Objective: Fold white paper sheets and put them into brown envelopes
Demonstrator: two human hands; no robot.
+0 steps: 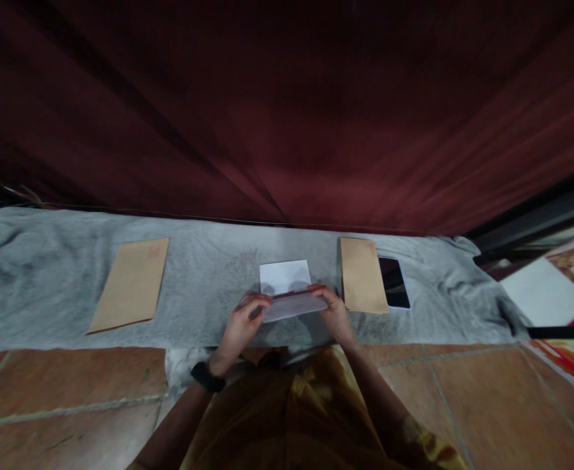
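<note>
A white sheet of paper (287, 287) lies on a grey cloth (203, 274), its near edge lifted and folded over. My left hand (241, 325) pinches the left end of that folded edge, with a black band on the wrist. My right hand (334, 311) pinches the right end. Both hands are closed on the paper. A brown envelope (363, 275) lies just right of my right hand. A second brown envelope (130, 284) rests further left on the cloth.
A dark phone (393, 282) lies beside the right envelope. A dark red curtain (287, 111) hangs behind the cloth. Terracotta floor tiles (66, 385) run along the near side. Coloured printed sheets (561, 307) sit at the far right.
</note>
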